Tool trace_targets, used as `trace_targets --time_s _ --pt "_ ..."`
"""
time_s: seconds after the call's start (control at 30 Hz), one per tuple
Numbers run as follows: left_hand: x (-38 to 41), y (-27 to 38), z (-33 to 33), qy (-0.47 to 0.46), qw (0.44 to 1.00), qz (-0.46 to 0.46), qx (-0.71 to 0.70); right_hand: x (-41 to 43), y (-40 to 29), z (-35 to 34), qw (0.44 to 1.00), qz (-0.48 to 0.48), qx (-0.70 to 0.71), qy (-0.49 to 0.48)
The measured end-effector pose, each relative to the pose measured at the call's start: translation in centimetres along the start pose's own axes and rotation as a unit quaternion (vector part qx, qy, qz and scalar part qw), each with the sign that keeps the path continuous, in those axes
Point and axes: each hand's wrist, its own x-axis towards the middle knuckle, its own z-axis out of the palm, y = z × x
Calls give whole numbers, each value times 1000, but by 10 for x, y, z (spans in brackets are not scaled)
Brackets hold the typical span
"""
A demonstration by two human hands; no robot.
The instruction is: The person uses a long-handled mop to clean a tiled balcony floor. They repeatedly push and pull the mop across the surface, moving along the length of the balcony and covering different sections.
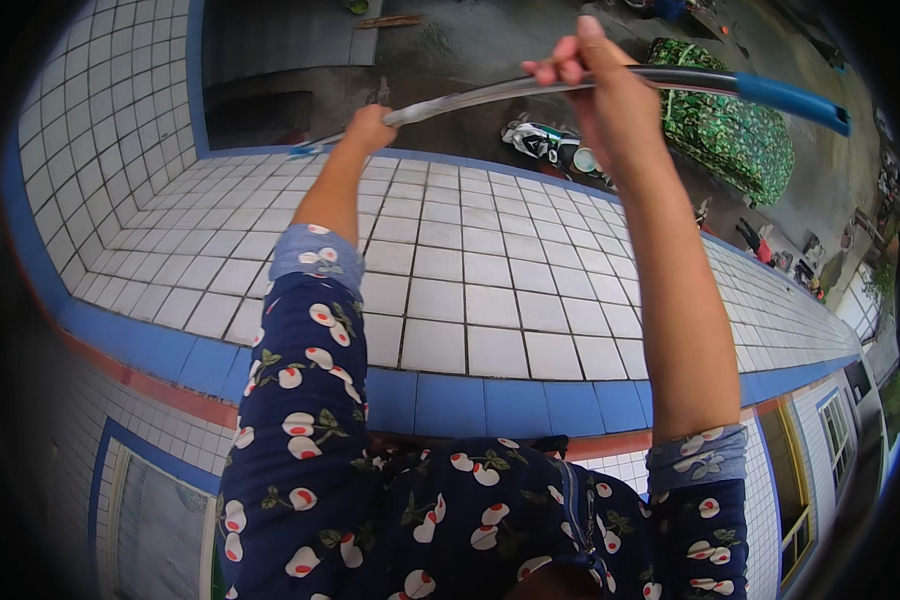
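Observation:
A long silver metal pole [487, 94] runs across the upper view, bent-looking through the lens. My left hand [371, 129] is closed around its left part, arm stretched out. My right hand [615, 90] is on the pole further right, fingers curled loosely at it and thumb pointing up. A blue plastic grip [791, 101] covers the right end. Beyond my left hand, the thin far end carries a small blue piece [306, 151], too small to identify. Beneath both arms lies a white-tiled surface [487, 292] with dark joints.
Blue edging tiles [450, 405] border the white tiles, and a white-tiled wall [97, 97] rises at left. Beyond the edge, wet concrete ground [435, 45] holds a motorcycle [544, 142] and something under a green camouflage cover [727, 135]. A yellow-framed window [795, 480] appears lower right.

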Motion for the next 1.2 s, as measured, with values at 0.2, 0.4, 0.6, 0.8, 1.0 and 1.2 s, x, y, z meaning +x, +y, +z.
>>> trace_targets --time_s 0.2,0.4,0.6,0.8,1.0,1.2 --pt "-4 35 47 10 999 19 -32 -20 -23 -30 998 -11 -55 15" --pt "-24 264 169 -36 945 183 -269 -84 -149 -63 915 -32 -364 172" --pt "-28 340 201 -133 914 219 -313 -101 -173 -85 888 -64 -417 181" --pt "22 160 126 -58 986 99 -123 -32 -98 -104 988 -11 -137 75" --pt "0 -36 11 -33 994 -16 102 -14 45 -32 998 51 12 35" --pt "19 50 86 -46 999 11 2 -28 -12 -70 988 19 -143 50"
